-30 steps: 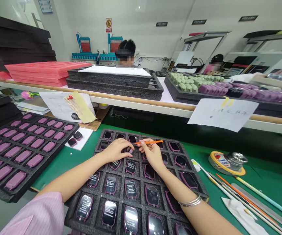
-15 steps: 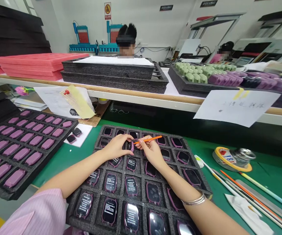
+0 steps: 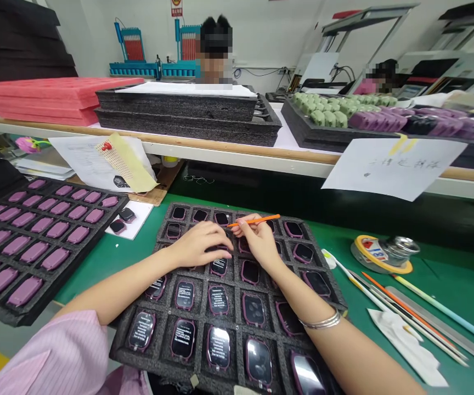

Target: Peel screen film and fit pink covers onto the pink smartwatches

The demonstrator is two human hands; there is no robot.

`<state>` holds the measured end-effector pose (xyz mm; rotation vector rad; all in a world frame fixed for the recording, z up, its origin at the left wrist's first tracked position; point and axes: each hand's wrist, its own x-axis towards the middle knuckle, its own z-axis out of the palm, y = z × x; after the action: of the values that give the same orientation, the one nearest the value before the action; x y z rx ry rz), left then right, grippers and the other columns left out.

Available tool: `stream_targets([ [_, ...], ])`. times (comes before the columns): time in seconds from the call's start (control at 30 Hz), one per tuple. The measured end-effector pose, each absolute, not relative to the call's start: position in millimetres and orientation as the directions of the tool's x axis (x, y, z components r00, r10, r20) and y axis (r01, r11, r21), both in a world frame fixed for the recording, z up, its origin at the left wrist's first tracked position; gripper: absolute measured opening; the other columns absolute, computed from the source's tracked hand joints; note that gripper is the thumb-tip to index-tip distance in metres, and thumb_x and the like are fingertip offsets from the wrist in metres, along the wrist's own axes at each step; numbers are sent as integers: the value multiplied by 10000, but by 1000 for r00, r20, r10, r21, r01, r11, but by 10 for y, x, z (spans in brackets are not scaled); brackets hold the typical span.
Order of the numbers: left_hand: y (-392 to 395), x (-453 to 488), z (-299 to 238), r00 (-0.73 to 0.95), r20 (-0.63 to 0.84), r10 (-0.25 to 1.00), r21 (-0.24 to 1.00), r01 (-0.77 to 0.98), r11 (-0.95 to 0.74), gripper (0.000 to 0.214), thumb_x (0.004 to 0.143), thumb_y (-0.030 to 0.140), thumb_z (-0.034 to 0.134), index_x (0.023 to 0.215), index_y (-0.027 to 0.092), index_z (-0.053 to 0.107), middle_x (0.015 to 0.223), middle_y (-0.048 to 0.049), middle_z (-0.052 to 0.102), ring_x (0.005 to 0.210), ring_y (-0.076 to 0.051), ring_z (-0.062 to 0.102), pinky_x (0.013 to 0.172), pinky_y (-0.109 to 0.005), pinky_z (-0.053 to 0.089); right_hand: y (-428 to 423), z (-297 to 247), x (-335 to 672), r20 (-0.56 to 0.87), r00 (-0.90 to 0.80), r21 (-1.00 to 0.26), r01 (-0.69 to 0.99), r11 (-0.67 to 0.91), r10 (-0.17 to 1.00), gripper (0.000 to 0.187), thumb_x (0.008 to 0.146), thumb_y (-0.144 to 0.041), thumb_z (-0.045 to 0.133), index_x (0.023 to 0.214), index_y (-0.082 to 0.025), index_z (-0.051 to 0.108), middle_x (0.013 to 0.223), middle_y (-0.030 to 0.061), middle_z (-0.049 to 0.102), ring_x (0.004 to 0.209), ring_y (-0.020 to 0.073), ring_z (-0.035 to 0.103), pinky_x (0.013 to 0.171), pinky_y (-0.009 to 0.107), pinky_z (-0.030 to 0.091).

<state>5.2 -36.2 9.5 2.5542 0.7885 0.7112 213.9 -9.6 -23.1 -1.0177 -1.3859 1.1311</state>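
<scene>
Currently, the right hand (image 3: 257, 239) is pinching an orange stick (image 3: 269, 218) between thumb and fingers, its tip pointing toward the left hand (image 3: 201, 244). That left hand is reaching over the black foam tray (image 3: 237, 308), loosely half-curled; whether it is gripping anything underneath, I can't tell. Purple-framed watches (image 3: 185, 296) are lying screen-up in the tray's compartments.
</scene>
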Motion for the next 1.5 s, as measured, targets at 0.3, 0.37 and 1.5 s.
stream_targets([
  [0.3,-659,-87,1,773,327,544,352,434,-829,382,927,516,633,1138,208,715,1283,-165,656,1296,-335,555,1110,-506,421,-441,28,2143,138,-186,-990,-45,132,973,470,767,-654,754,848,-209,622,705,33,712,621,163,660,626,315,566],
  [0.37,-669,-131,-33,734,347,584,411,441,-798,348,940,484,629,1144,213,706,1233,-134,693,1252,-295,596,1091,-467,452,-533,-37,2096,123,-199,-992,-50,116,972,475,785,-669,726,836,-215,596,675,28,704,593,160,652,602,309,562],
  [1.5,-764,-658,126,723,226,653,374,554,-744,343,950,479,616,1170,220,661,1219,-107,661,1146,-264,589,1003,-408,437,-631,-91,1978,114,-166,-993,-30,111,979,464,836,-673,669,819,-243,498,621,-19,639,516,131,585,528,274,522],
])
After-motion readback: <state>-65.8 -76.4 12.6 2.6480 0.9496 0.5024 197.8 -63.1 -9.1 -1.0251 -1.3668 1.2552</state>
